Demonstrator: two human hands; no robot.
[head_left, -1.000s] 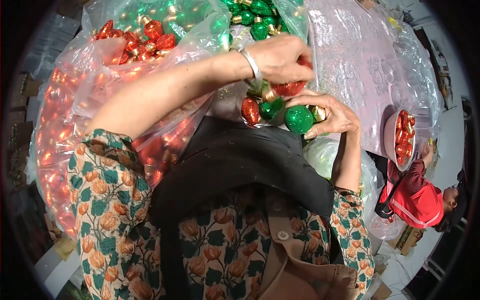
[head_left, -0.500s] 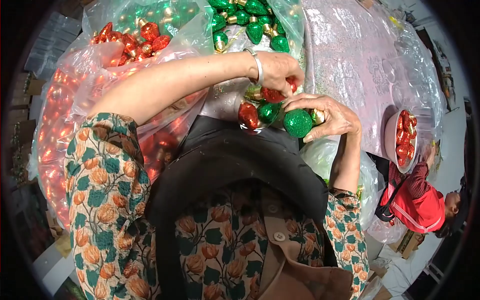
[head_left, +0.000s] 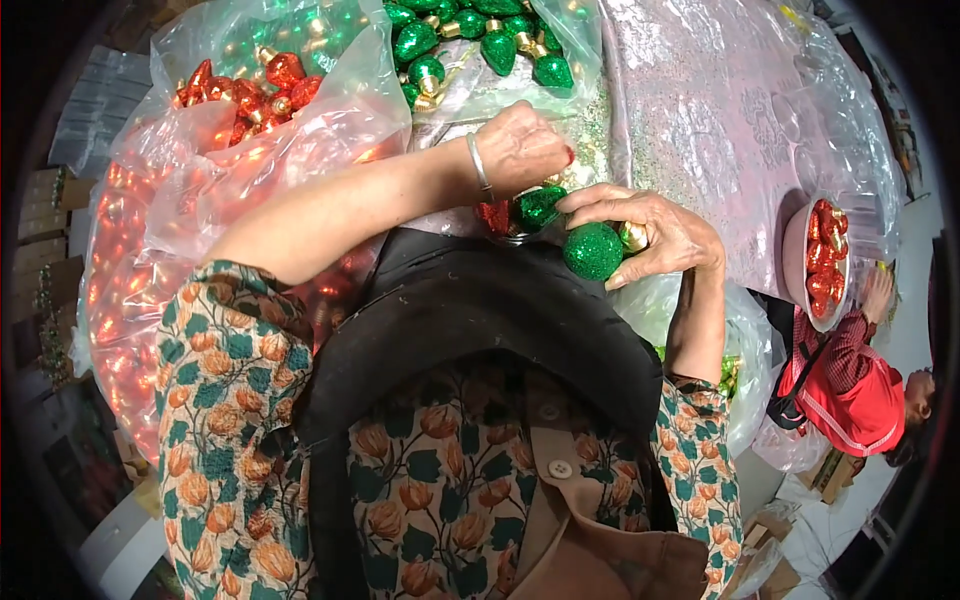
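Observation:
My right hand (head_left: 668, 232) is closed around a green glitter bulb ornament (head_left: 593, 250), whose rounded end points left, with a gold cap (head_left: 633, 237) between the fingers. Its fingertips reach a second green ornament (head_left: 538, 208), with part of a red ornament (head_left: 493, 217) beside it. Both appear to lie in a small clear container, mostly hidden by my hands and the black apron. Above them, my left hand (head_left: 520, 150) is curled closed, knuckles up. A speck of red shows at its fingertips; what it holds, if anything, is hidden.
A big clear bag (head_left: 140, 290) of red ornaments fills the left side. Green ornaments (head_left: 497, 52) lie in an open bag at the far middle. At right, a person in red (head_left: 845, 400) sits by a pink bowl (head_left: 793, 262) of red ornaments. Glitter dusts the plastic-covered table (head_left: 690, 150).
My left hand has lifted and moved slightly left and away, its fingers curling; the red ornament under it is no longer visible. My right hand stays nearly in place with the green ornament.

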